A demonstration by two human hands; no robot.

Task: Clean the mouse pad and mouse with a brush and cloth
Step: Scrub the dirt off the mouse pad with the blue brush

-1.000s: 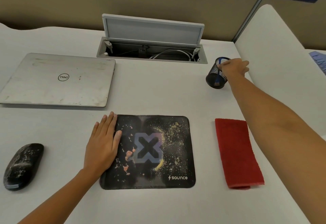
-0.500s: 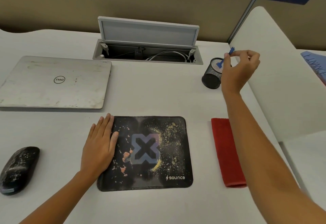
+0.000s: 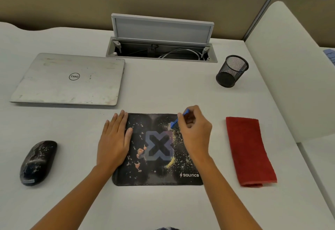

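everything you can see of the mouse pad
The mouse pad is a dark rounded rectangle with a grey-blue X centred and "saunce" printed lower right. It lies flat on the desk, strewn with yellowish dust and pinkish crumbs. The left hand rests flat on its left edge; the right hand holds a blue brush over its upper right.

On the desk point(image 3: 163, 88): one mouse pad point(image 3: 157, 173) by the near edge, one mouse point(image 3: 38, 162) toward the left edge, one cloth point(image 3: 250, 150) toward the right edge, one brush point(image 3: 174, 123), one laptop point(image 3: 68, 79), one pen cup point(image 3: 231, 72), and one cable hatch point(image 3: 161, 30) by the far edge. Two hands: a left hand point(image 3: 114, 144) and a right hand point(image 3: 194, 132).
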